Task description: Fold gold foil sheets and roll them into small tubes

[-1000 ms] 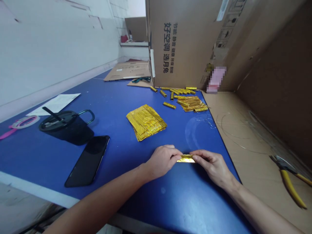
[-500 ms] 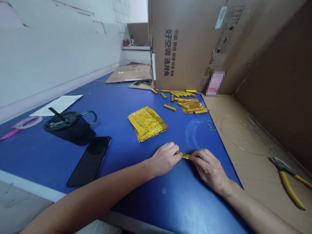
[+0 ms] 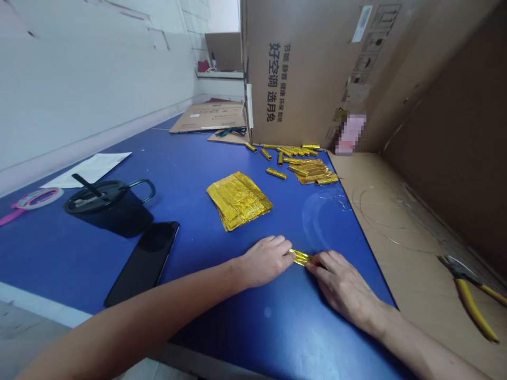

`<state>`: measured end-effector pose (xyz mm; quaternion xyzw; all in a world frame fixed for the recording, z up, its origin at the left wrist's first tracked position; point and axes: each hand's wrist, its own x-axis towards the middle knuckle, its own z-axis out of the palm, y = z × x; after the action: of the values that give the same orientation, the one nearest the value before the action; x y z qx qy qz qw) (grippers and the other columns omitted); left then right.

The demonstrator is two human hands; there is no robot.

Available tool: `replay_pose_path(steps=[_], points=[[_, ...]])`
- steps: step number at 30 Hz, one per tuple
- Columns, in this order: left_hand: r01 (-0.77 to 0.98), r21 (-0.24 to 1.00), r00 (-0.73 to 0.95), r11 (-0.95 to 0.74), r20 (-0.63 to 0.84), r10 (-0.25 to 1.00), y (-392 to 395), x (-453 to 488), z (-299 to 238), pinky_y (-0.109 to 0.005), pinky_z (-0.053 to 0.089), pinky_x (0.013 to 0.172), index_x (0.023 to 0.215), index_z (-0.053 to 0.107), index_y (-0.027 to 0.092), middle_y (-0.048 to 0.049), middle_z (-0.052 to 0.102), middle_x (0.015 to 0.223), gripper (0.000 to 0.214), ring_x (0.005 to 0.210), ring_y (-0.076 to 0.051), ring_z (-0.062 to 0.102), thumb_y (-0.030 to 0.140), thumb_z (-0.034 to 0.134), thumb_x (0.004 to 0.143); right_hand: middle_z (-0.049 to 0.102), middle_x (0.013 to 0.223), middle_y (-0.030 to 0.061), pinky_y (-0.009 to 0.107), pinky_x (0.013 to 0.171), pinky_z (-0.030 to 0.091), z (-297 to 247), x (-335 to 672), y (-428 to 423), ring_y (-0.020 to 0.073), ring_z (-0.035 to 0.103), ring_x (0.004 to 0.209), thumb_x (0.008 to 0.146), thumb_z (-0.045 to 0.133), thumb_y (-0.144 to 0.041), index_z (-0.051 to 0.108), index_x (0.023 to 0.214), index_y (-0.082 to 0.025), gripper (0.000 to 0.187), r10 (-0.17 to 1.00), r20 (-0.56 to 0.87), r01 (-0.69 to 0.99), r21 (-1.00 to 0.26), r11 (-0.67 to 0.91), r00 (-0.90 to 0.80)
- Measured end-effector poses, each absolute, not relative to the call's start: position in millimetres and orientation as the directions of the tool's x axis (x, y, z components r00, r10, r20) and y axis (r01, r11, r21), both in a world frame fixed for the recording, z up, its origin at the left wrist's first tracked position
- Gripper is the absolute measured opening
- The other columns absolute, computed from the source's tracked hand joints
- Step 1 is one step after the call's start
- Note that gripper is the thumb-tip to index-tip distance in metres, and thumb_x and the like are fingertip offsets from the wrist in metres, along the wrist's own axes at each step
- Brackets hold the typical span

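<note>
While the bare left hand (image 3: 267, 260) is curling in on itself: it's nearly closed, thumb and fingers pinching the left end of a narrow, creased strip of shiny gold foil (image 3: 301, 257).
Bare right hand (image 3: 338, 277): also mostly closing up, back facing upward, fingertips gripping the strip's other end; the underside of that grip is hiding from the camera.
Gold strip: spanning the short gap between the hands, near the right edge of the glossy blue table (image 3: 190, 195); can't tell if it's actually touching the surface.
Gold pile: a roughly square stack of flat, wrinkly gold foil pieces (image 3: 240, 200) is lying just beyond the left hand.
Little tubes: a bunch of short, slim gold foil tubes (image 3: 276, 173) are lying near the far right corner, some resting on more flat foil.
Drink: a dark, wide-topped cup (image 3: 114, 214) with a black straw and looped handle is standing on the left, a flat black smartphone (image 3: 144, 264) lying right beside it.
Pliers: a pair of yellow-handled metal pliers (image 3: 464, 293) is resting on brown cardboard (image 3: 420, 285), right of the table.
Backdrop: a big brown cardboard box (image 3: 309, 68) with dark lettering is standing behind the tubes.
</note>
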<state>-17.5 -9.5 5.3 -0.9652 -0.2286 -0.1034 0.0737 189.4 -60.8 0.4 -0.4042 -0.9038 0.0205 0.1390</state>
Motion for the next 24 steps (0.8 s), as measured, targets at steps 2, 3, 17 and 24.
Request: replay_pose_path(steps=[2, 3, 17, 24], points=[[0.462, -0.099, 0.877, -0.881, 0.202, 0.436, -13.5, -17.8, 7.3, -0.029, 0.034, 0.061, 0.095, 0.054, 0.015, -0.0030, 0.049, 0.078, 0.017, 0.073, -0.017, 0.043, 0.017, 0.040, 0.086, 0.055, 0.085, 0.0095, 0.034, 0.071, 0.041, 1.7, 188.3, -65.9, 0.0187, 0.047, 0.077, 0.083, 0.037, -0.012, 0.058, 0.098, -0.015, 0.026, 0.750, 0.232, 0.749, -0.114, 0.653, -0.619], [0.471, -0.104, 0.874, -0.876, 0.188, 0.448, -16.1, -17.9, 8.4, -0.030, 0.033, 0.062, 0.097, 0.053, 0.014, -0.0034, 0.050, 0.080, 0.017, 0.074, -0.017, 0.044, 0.017, 0.041, 0.086, 0.055, 0.085, 0.0094, 0.035, 0.072, 0.041, 2.7, 187.0, -68.6, 0.0187, 0.047, 0.076, 0.083, 0.037, -0.012, 0.058, 0.099, -0.015, 0.027, 0.760, 0.232, 0.763, -0.098, 0.639, -0.607], [0.457, -0.043, 0.883, -0.888, 0.137, 0.448, -18.5, -27.0, 10.5, -0.034, 0.027, 0.090, 0.115, 0.046, 0.012, -0.0070, 0.049, 0.120, 0.034, 0.107, -0.022, 0.041, 0.026, 0.044, 0.084, 0.052, 0.121, 0.0088, 0.055, 0.096, 0.024, 1.3, 172.6, -90.5, 0.0272, 0.037, 0.118, 0.083, 0.040, -0.021, 0.052, 0.114, -0.014, 0.035, 0.754, 0.249, 0.787, 0.060, 0.614, -0.608], [0.505, 0.041, 0.859, -0.862, 0.072, 0.507, -24.1, -35.8, 1.5, -0.042, 0.015, 0.100, 0.128, 0.030, 0.016, -0.0045, 0.031, 0.136, 0.046, 0.124, -0.022, 0.023, 0.036, 0.035, 0.088, 0.043, 0.128, 0.0100, 0.054, 0.092, 0.033, -8.3, 179.7, -95.5, 0.0279, 0.036, 0.119, 0.083, 0.041, -0.027, 0.042, 0.124, -0.013, 0.043, 0.772, 0.197, 0.794, 0.075, 0.603, -0.605]])
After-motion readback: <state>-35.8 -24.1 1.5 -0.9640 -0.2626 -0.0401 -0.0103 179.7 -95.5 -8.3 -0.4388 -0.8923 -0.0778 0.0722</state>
